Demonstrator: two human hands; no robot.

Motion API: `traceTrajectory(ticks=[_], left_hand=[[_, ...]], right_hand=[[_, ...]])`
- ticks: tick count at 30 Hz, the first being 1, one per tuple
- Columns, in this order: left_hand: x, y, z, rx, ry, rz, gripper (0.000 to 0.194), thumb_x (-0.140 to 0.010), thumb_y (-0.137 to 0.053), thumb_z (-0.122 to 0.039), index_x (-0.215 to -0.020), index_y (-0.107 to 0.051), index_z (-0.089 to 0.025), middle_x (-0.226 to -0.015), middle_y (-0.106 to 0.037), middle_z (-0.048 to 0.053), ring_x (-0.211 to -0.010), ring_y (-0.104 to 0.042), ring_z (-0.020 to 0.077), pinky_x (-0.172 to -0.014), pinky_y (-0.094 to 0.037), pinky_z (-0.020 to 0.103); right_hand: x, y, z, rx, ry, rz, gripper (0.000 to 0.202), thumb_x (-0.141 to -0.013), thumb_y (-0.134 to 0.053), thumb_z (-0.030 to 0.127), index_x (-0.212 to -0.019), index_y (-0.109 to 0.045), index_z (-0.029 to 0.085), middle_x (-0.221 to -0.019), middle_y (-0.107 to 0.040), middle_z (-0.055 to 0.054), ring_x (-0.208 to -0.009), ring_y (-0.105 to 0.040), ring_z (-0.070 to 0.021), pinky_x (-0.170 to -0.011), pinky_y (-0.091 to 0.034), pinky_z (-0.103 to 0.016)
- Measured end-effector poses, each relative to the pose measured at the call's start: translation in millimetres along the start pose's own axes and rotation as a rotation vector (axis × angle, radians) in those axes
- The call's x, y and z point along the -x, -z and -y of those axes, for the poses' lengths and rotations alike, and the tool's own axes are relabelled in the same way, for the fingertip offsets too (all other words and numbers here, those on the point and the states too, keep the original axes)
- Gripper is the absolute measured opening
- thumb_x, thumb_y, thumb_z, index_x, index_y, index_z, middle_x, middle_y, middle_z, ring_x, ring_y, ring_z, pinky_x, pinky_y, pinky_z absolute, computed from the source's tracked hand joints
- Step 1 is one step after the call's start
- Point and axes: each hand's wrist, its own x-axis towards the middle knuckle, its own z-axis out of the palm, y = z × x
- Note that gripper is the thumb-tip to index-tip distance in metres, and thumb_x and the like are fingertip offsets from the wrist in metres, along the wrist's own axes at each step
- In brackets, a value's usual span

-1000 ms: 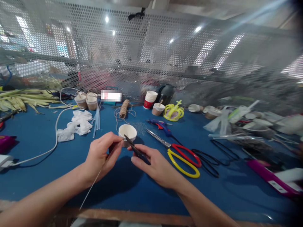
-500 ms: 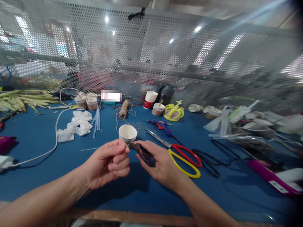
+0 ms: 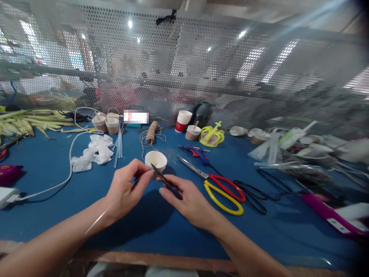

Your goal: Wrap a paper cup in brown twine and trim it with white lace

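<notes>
My left hand (image 3: 129, 188) is closed, thumb and fingers pinching a thin, pale, wire-like strand (image 3: 99, 220) whose long end trails back over the wrist. Facing it, my right hand (image 3: 190, 198) is wrapped around dark pliers (image 3: 167, 184); their narrow nose points up and left, close to the left fingertips. Just behind both hands stands a small white-lined paper cup (image 3: 156, 158), partly covered by the pliers. Whether the jaws grip the strand is too small to tell. Large scissors (image 3: 213, 184) with red and yellow handles lie right of my right hand.
A blue glue gun (image 3: 196, 152), a twine roll (image 3: 152, 132) and a yellow crown-shaped piece (image 3: 212, 135) lie beyond the cup. White crumpled material (image 3: 96, 152) and clear glue sticks (image 3: 119, 150) sit left. A white cable (image 3: 70, 161) crosses the left side. Perforated metal (image 3: 161, 69) closes the back.
The pliers have turned, their nose now pointing up and left in front of the cup. My left hand has rotated and shifted slightly left, its fingers less curled; the strand moved with it.
</notes>
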Motion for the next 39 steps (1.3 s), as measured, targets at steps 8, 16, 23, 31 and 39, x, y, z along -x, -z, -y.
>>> traceTrajectory(ticks=[8, 16, 23, 31, 39], left_hand=[[-3.2, -1.4, -6.9, 0.665, 0.406, 0.094, 0.019, -0.078, -0.060, -0.026, -0.065, -0.052, -0.016, -0.047, -0.042, -0.007, -0.041, -0.033, 0.0042, -0.043, -0.029, 0.016], [-3.5, -0.8, -10.6, 1.261, 0.748, 0.497, 0.033, -0.080, -0.057, -0.041, -0.062, -0.054, -0.014, -0.039, -0.031, -0.010, -0.029, -0.020, 0.0011, -0.034, -0.025, 0.014], [-8.9, 20.4, -11.0, -0.239, -0.216, 0.203, 0.014, -0.085, -0.050, -0.021, -0.082, -0.063, -0.016, -0.066, -0.063, 0.002, -0.057, -0.058, 0.0113, -0.056, -0.045, 0.022], [-19.9, 21.1, -9.9, -0.729, -0.572, -0.071, 0.011, -0.082, -0.057, -0.023, -0.083, -0.065, -0.015, -0.072, -0.066, 0.006, -0.067, -0.054, 0.0172, -0.065, -0.045, 0.029], [-18.4, 7.7, -8.7, 0.503, 0.528, 0.190, 0.022, -0.074, -0.060, -0.031, -0.060, -0.058, -0.014, -0.050, -0.049, -0.002, -0.047, -0.040, 0.0086, -0.047, -0.031, 0.022]], right_hand=[[0.6, -0.5, -2.2, 0.127, 0.097, -0.088, 0.023, -0.085, -0.050, 0.028, -0.099, -0.061, 0.015, -0.088, -0.067, -0.007, -0.075, -0.062, -0.0175, -0.070, -0.049, -0.028], [-1.4, 5.0, -10.7, 0.235, 0.300, -0.213, 0.023, -0.081, -0.051, 0.020, -0.103, -0.057, 0.016, -0.080, -0.060, -0.006, -0.069, -0.055, -0.0157, -0.064, -0.046, -0.027], [-5.5, 8.3, -3.7, -0.418, -0.217, -0.057, 0.031, -0.081, -0.051, 0.039, -0.097, -0.057, 0.013, -0.064, -0.048, 0.002, -0.049, -0.043, -0.0086, -0.046, -0.036, -0.022], [-2.4, -0.3, 4.0, -0.173, -0.171, -0.055, 0.030, -0.081, -0.050, 0.033, -0.098, -0.063, 0.012, -0.058, -0.051, 0.002, -0.052, -0.047, -0.0111, -0.052, -0.040, -0.024], [-4.3, -0.4, -9.8, 0.203, 0.147, -0.229, 0.022, -0.083, -0.049, 0.024, -0.100, -0.061, 0.014, -0.089, -0.066, -0.009, -0.080, -0.061, -0.0192, -0.074, -0.048, -0.030]])
